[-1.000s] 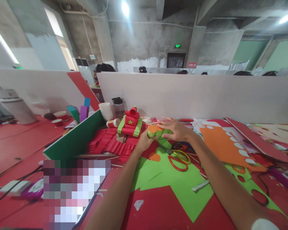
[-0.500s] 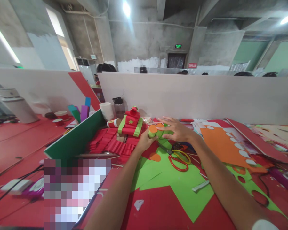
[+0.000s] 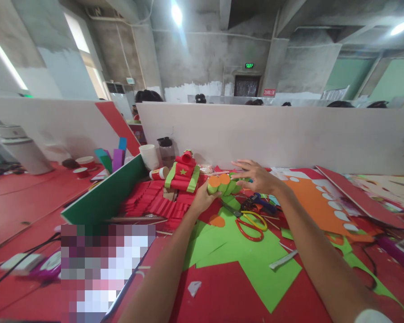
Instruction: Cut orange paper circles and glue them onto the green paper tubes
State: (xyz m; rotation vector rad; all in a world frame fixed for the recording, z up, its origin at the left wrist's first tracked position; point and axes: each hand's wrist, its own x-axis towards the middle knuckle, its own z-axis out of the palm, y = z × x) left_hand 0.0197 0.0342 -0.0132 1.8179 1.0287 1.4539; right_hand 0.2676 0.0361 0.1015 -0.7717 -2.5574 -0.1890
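Observation:
My left hand is closed around the near-left end of a row of green paper rolls. Orange paper discs cap two of the rolls. My right hand hovers at the row's right end, fingers stretched and apart; whether its fingertips touch the paper cannot be made out. Just below lie scissors with red and yellow handles, on green paper sheets. A loose orange disc rests on the same sheets. Dark blue-handled pliers lie under my right wrist.
A red and green paper model with a star stands behind folded red paper strips. A green board borders them on the left. On the right lies an orange sheet with white discs. A white partition closes off the back.
My right hand has moved slightly right, off the top of the green rolls, and its fingers have spread. More of the rolls and the pliers now show. My left hand keeps its hold.

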